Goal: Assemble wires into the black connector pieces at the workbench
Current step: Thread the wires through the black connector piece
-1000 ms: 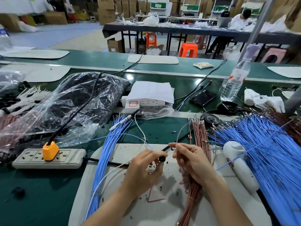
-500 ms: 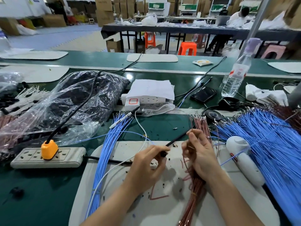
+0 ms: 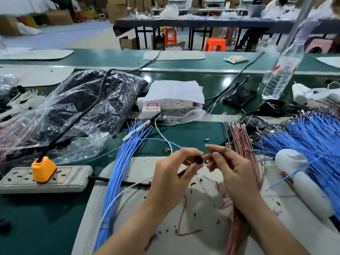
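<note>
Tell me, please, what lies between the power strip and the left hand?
In the head view, a bundle of blue wires lies there, crossed by the black cord from the power strip.

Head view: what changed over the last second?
The right hand reached up to the pink bundle, pinched one pink wire and brought it back beside the black connector. The left hand kept gripping that connector. The blue wires and power strip stayed put.

Orange stools [image 3: 214, 44] by a dark table [image 3: 202, 23]; blurred cardboard boxes [image 3: 116, 8], seemingly, behind.
</note>
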Available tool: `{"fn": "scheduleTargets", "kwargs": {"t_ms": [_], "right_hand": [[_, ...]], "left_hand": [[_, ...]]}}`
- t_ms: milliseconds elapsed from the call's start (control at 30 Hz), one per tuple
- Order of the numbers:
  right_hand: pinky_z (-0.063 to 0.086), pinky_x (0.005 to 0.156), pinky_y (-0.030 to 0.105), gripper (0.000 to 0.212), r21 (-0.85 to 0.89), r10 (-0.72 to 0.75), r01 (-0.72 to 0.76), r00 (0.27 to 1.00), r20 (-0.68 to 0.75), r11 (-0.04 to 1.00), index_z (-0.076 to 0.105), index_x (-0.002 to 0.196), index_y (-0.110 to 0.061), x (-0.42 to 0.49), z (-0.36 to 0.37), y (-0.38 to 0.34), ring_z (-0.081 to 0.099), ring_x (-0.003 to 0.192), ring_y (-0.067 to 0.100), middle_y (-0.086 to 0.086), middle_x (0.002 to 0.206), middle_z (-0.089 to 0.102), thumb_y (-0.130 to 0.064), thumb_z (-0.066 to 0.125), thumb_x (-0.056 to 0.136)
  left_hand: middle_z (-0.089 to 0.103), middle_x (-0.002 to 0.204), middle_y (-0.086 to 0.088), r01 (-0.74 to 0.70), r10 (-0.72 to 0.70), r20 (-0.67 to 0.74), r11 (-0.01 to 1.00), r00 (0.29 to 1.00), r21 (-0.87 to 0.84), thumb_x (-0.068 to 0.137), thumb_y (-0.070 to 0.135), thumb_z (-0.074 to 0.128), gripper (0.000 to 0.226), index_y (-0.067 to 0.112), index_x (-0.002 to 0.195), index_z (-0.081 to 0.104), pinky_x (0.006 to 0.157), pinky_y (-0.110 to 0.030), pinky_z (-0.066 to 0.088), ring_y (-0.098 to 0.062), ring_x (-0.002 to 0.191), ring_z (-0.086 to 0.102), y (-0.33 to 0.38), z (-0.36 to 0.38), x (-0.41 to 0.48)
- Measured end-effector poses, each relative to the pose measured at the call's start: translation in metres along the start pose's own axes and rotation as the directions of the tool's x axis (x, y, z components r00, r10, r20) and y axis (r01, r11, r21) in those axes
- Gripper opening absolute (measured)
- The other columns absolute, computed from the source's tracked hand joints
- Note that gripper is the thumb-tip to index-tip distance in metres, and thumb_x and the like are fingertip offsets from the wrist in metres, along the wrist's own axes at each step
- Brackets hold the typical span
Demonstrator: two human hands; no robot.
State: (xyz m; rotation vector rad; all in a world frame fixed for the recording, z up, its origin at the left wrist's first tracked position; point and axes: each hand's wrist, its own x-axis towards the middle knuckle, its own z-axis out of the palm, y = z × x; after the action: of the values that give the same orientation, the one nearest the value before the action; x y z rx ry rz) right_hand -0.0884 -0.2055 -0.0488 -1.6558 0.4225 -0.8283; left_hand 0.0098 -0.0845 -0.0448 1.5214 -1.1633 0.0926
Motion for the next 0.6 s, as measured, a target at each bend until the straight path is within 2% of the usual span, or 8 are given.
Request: {"fn": "scheduleTargets", "kwargs": {"t_ms": [100, 200, 300, 367, 500, 600], "right_hand": [[0.055, 0.059, 0.021, 0.015, -0.021, -0.077, 0.076, 0.995, -0.059, 0.997, 0.058, 0.097, -0.020, -0.001, 0.007, -0.003, 0.069, 0.062, 0.014, 0.000, 0.078, 0.073, -0.017, 0.043, 0.098], [0.056, 0.062, 0.025, 0.016, -0.063, -0.172, 0.164, 0.975, -0.142, 0.984, 0.055, 0.097, -0.021, -0.003, 0.009, -0.002, 0.068, 0.065, 0.015, 0.002, 0.078, 0.071, -0.027, 0.041, 0.100], [0.051, 0.069, 0.018, 0.015, -0.183, -0.333, 0.299, 0.923, -0.192, 0.936, 0.057, 0.097, -0.023, -0.007, 0.005, -0.002, 0.065, 0.072, 0.007, -0.007, 0.081, 0.065, -0.021, 0.043, 0.100], [0.050, 0.069, 0.015, 0.015, -0.216, -0.418, 0.379, 0.891, -0.179, 0.900, 0.056, 0.098, -0.018, -0.011, 0.004, -0.003, 0.063, 0.073, 0.004, -0.010, 0.080, 0.062, -0.020, 0.041, 0.099], [0.049, 0.068, 0.016, 0.016, -0.270, -0.525, 0.481, 0.843, -0.118, 0.834, 0.054, 0.096, -0.010, -0.017, 0.005, -0.007, 0.061, 0.072, 0.004, -0.002, 0.078, 0.062, -0.016, 0.040, 0.099], [0.050, 0.069, 0.017, 0.022, -0.257, -0.534, 0.495, 0.839, -0.105, 0.830, 0.054, 0.095, -0.008, -0.018, 0.006, -0.010, 0.061, 0.071, 0.006, 0.006, 0.077, 0.063, -0.021, 0.038, 0.102]], "left_hand": [[0.066, 0.089, 0.014, -0.021, 0.018, 0.034, 0.995, 0.999, 0.099, 0.083, 0.014, 0.071, 0.018, 0.015, 0.100, 0.068, 0.067, -0.011, 0.043, 0.002, 0.073, 0.055, -0.001, -0.001, 0.000], [0.066, 0.088, 0.012, 0.028, -0.037, 0.063, 0.989, 0.997, 0.146, 0.081, 0.007, 0.073, 0.020, 0.014, 0.099, 0.070, 0.067, -0.006, 0.036, 0.001, 0.069, 0.053, -0.002, -0.002, -0.002], [0.070, 0.086, 0.010, 0.080, -0.094, 0.078, 0.983, 0.993, 0.165, 0.079, 0.005, 0.073, 0.024, 0.016, 0.101, 0.072, 0.064, -0.008, 0.041, -0.003, 0.068, 0.058, 0.000, -0.002, -0.002], [0.071, 0.085, 0.009, 0.098, -0.112, 0.078, 0.981, 0.991, 0.168, 0.080, 0.005, 0.072, 0.025, 0.016, 0.101, 0.072, 0.063, -0.015, 0.049, -0.007, 0.069, 0.062, 0.001, -0.004, -0.001], [0.072, 0.089, 0.008, 0.181, -0.197, 0.101, 0.973, 0.975, 0.144, 0.082, -0.001, 0.069, 0.028, 0.016, 0.104, 0.072, 0.074, -0.019, 0.053, -0.005, 0.078, 0.066, 0.004, -0.008, 0.002], [0.072, 0.093, 0.004, 0.188, -0.205, 0.138, 0.974, 0.969, 0.123, 0.082, -0.003, 0.068, 0.026, 0.011, 0.104, 0.071, 0.079, -0.019, 0.053, -0.003, 0.083, 0.066, 0.005, -0.007, 0.002]]}}
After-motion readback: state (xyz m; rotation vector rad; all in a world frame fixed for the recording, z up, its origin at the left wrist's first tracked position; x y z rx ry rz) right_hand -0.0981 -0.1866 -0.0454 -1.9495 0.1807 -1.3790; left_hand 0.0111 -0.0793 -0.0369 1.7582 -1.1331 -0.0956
